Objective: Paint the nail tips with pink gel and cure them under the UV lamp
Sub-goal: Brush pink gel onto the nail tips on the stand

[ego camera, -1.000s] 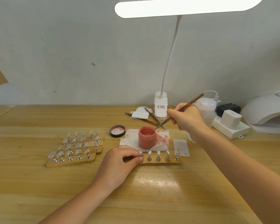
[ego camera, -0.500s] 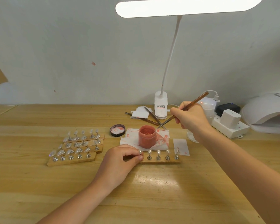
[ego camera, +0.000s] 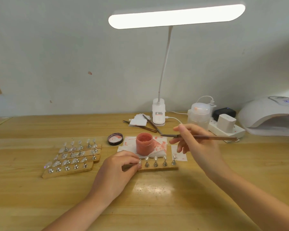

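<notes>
The open jar of pink gel (ego camera: 144, 143) stands on a stained white tissue (ego camera: 158, 145), its lid (ego camera: 115, 138) just left of the jar. In front of the jar, a wooden strip (ego camera: 158, 168) carries clear nail tips (ego camera: 155, 158) on metal stands; the left hand (ego camera: 119, 170) pinches its leftmost stand. Right of the jar, the right hand (ego camera: 193, 142) grips a brush (ego camera: 205, 137) (lying nearly level), bristles pointing toward the jar. The UV lamp (ego camera: 270, 117) sits far right of the jar.
</notes>
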